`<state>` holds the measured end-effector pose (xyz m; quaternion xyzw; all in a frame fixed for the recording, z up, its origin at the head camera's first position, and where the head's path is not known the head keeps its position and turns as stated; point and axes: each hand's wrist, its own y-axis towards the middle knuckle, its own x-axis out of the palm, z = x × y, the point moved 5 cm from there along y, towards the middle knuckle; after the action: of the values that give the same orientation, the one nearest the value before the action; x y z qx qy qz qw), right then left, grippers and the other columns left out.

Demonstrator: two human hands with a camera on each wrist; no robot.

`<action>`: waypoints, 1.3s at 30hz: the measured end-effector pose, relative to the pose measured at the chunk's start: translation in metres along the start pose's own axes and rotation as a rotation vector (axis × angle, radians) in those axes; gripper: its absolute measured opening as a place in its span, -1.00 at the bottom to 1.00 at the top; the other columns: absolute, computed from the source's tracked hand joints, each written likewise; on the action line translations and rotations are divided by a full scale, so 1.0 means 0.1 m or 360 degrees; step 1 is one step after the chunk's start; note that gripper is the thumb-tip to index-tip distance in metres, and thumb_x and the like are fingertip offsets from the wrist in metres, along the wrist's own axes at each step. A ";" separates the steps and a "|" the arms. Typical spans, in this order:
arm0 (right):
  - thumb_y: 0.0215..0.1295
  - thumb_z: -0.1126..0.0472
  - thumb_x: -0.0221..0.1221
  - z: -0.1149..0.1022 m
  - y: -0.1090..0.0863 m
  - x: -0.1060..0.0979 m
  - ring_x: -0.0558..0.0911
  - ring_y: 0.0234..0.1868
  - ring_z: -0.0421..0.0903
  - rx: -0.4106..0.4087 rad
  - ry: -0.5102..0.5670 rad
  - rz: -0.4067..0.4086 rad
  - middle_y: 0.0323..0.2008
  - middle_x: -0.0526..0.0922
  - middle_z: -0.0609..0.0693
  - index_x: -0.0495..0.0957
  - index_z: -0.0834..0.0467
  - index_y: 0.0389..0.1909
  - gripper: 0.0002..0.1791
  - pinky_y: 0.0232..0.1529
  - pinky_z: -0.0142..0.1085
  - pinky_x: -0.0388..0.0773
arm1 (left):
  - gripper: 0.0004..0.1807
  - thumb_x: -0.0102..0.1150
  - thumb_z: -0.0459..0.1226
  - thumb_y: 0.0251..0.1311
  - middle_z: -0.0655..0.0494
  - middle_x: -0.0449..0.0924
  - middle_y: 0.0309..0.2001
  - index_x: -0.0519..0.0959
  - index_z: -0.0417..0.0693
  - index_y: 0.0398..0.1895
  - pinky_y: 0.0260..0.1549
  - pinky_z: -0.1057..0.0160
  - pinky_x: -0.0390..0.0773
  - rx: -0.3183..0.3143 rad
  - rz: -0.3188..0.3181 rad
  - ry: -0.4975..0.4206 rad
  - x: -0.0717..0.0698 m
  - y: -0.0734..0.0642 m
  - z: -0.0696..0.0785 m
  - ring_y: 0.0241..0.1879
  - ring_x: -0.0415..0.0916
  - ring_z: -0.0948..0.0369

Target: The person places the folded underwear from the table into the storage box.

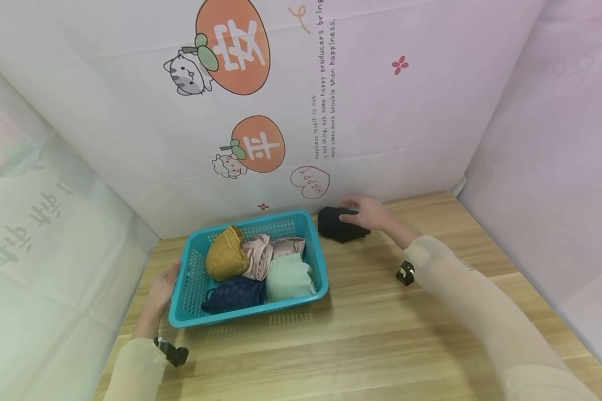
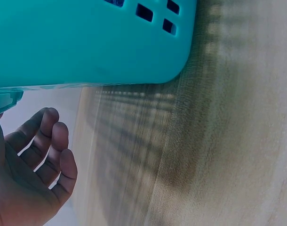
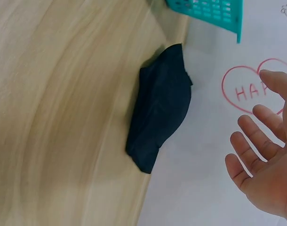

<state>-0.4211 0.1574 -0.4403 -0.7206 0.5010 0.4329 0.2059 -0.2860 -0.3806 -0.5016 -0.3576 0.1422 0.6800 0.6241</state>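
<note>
A turquoise plastic basket (image 1: 248, 317) stands on the wooden table with folded cloth bundles inside: mustard (image 1: 226, 256), navy (image 1: 236, 295), mint green (image 1: 289, 277) and shiny pink (image 1: 257, 255). My left hand (image 1: 163, 287) is at the basket's left rim; in the left wrist view its loosely bent fingers (image 2: 59, 136) hang outside the wall, beneath the rim. To the right of the basket lies a black folded cloth (image 1: 338, 224). Over its right part my right hand (image 1: 370, 213) hovers with spread fingers, and the right wrist view shows a gap between this hand (image 3: 268, 155) and the cloth (image 3: 161, 108).
Behind the table rises a white printed sheet (image 1: 381, 128) with cartoon fruit and lettering; the black cloth lies close to it. Pale sheets also hang at the left (image 1: 40, 223) and right (image 1: 547, 195). Wood tabletop (image 1: 341, 345) extends in front of the basket.
</note>
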 end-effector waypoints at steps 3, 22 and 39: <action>0.29 0.01 0.29 0.06 -0.01 -0.01 0.57 0.25 0.20 0.0025 -0.0004 0.0007 0.23 0.60 0.21 0.47 0.24 0.27 -0.39 0.34 0.10 0.43 | 0.13 -0.66 0.47 0.31 -0.45 0.22 0.43 0.09 -0.32 0.52 0.25 -0.23 0.43 -0.0008 0.0000 -0.0005 0.00 0.00 0.00 0.34 0.32 -0.32; 0.31 -0.02 0.27 0.42 0.03 0.11 0.52 0.28 0.28 0.0173 0.0018 -0.0068 0.24 0.56 0.29 0.44 0.27 0.29 -0.35 0.29 0.15 0.46 | 0.14 -0.67 0.46 0.31 -0.47 0.10 0.47 0.06 -0.37 0.51 0.35 -0.30 0.29 -0.0002 -0.0026 0.0006 0.00 -0.05 0.05 0.43 0.15 -0.37; 0.24 -0.13 0.31 0.63 0.16 0.29 0.51 0.29 0.27 0.0215 -0.0080 -0.0109 0.25 0.55 0.31 0.46 0.27 0.29 -0.26 0.31 0.15 0.44 | 0.08 -0.60 0.41 0.38 -0.48 0.27 0.38 0.13 -0.38 0.49 0.22 -0.18 0.50 0.0046 0.0027 -0.0021 0.00 -0.03 0.02 0.31 0.38 -0.32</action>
<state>-0.4584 0.1804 -0.4962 -0.7106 0.4987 0.4089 0.2812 -0.2840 -0.3790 -0.4993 -0.3428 0.1509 0.6854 0.6244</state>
